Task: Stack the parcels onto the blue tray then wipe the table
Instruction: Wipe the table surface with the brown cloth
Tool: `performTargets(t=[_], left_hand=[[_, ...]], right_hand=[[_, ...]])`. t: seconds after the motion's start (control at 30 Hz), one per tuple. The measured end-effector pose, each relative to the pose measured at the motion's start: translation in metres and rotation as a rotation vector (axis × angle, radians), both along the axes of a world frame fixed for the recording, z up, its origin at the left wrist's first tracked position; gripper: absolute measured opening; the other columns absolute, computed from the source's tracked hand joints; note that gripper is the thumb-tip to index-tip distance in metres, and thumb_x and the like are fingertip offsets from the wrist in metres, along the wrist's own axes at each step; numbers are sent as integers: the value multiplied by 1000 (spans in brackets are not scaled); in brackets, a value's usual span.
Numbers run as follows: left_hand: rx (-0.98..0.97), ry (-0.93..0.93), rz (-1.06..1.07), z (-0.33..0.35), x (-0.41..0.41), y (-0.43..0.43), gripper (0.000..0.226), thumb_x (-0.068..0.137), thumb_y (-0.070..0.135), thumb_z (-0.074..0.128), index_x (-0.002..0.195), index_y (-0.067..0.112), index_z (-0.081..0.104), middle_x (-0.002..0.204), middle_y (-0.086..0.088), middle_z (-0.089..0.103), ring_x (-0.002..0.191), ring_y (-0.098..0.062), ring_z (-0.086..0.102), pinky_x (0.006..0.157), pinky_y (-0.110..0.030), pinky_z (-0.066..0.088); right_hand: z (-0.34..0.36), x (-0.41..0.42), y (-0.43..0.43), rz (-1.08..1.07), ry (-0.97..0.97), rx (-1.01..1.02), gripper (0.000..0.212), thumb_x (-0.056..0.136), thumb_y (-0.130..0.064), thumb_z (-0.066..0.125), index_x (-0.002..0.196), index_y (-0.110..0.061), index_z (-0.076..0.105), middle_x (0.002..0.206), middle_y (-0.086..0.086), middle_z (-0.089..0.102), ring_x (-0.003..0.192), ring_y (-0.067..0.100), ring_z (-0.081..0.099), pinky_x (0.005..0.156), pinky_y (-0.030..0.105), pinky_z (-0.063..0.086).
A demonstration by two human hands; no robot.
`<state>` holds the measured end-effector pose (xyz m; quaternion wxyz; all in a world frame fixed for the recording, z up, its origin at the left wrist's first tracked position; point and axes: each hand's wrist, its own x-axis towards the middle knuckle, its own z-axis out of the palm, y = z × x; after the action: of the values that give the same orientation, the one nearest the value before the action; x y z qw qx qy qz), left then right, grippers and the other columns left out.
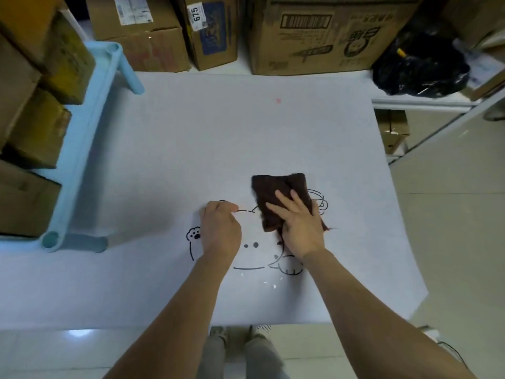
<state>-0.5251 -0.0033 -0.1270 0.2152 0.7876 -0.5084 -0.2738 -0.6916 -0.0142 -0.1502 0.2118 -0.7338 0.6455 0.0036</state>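
Note:
A dark brown cloth (276, 192) lies flat on the pale table (191, 146), over a black cartoon drawing. My right hand (299, 225) presses down on the cloth's near half, fingers spread. Just to its left, my left hand (220, 228) rests on the table with its fingers curled and nothing in it. The blue tray (90, 127) stands along the table's left side, an upturned light-blue piece with short legs. Several brown cardboard parcels (35, 127) are stacked on it.
Large cardboard boxes (314, 34) line the far edge of the table. A black plastic bag (420, 64) sits on a white shelf at the back right. A small box (393, 132) stands under that shelf. My legs and shoes (237, 348) show below the near edge.

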Motion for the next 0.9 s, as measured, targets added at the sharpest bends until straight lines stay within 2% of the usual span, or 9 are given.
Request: performTargets(t=[0.17, 0.33, 0.43, 0.53, 0.63, 0.73, 0.8, 0.87, 0.9], left_hand=[[8, -15, 12, 1, -2, 5, 39, 90, -6, 36, 108, 9, 68, 116, -13, 59, 115, -28, 49, 97, -28, 36], [73, -11, 87, 7, 8, 19, 35, 92, -3, 38, 110, 10, 65, 120, -9, 56, 115, -26, 51, 89, -26, 38], [109, 182, 187, 10, 11, 26, 25, 94, 4, 41, 101, 14, 63, 107, -8, 60, 97, -24, 60, 74, -22, 39], [146, 693, 485, 21, 20, 27, 12, 95, 16, 48, 87, 15, 56, 101, -12, 63, 73, -18, 62, 65, -27, 44], [406, 1076, 550, 30, 36, 30, 45, 94, 48, 46, 112, 7, 56, 112, -14, 62, 100, -28, 62, 76, -38, 48], [353, 1207, 327, 35, 48, 35, 50, 88, 44, 57, 122, 7, 60, 120, -14, 65, 114, -34, 60, 94, -46, 49], [99, 1084, 360, 35, 54, 34, 41, 83, 18, 67, 121, 5, 57, 119, -16, 65, 112, -33, 61, 97, -46, 48], [-25, 660, 425, 36, 60, 33, 55, 79, 10, 71, 129, 13, 48, 125, -10, 59, 117, -30, 56, 100, -43, 46], [18, 379, 422, 36, 61, 34, 66, 81, 16, 71, 138, 19, 38, 134, -10, 50, 124, -29, 48, 103, -44, 41]], right_hand=[[-5, -66, 51, -652, 134, -7, 62, 92, -12, 44, 147, -37, 29, 160, -6, 13, 149, 22, 2, 116, 51, 5], [-8, -5, 61, -652, -52, -41, 68, 83, -1, 50, 144, -28, 40, 159, 0, 22, 148, 26, 13, 116, 47, 8], [-3, 38, 66, -477, -334, -86, 61, 77, 9, 49, 127, -24, 61, 148, 0, 44, 141, 22, 33, 114, 37, 21], [30, 64, 49, -706, -877, 64, 49, 82, 10, 43, 104, -26, 69, 110, 0, 68, 105, 23, 61, 93, 30, 44], [61, 71, 34, -981, -1496, 482, 42, 84, 6, 39, 96, -22, 67, 84, 4, 67, 77, 23, 61, 71, 32, 50], [67, 73, 32, -1037, -1691, 828, 31, 90, -14, 49, 114, -8, 66, 108, 17, 69, 99, 34, 66, 90, 44, 53], [63, 72, 33, -1079, -1619, 804, 22, 86, -18, 55, 92, -3, 69, 89, 16, 69, 81, 27, 68, 80, 35, 56], [56, 61, 28, -1109, -1379, 541, 14, 81, -7, 56, 68, -9, 61, 67, 5, 56, 59, 18, 53, 57, 24, 45], [52, 54, 26, -1095, -1234, 384, 14, 81, -4, 57, 71, -11, 64, 73, 3, 59, 66, 17, 53, 62, 25, 43]])
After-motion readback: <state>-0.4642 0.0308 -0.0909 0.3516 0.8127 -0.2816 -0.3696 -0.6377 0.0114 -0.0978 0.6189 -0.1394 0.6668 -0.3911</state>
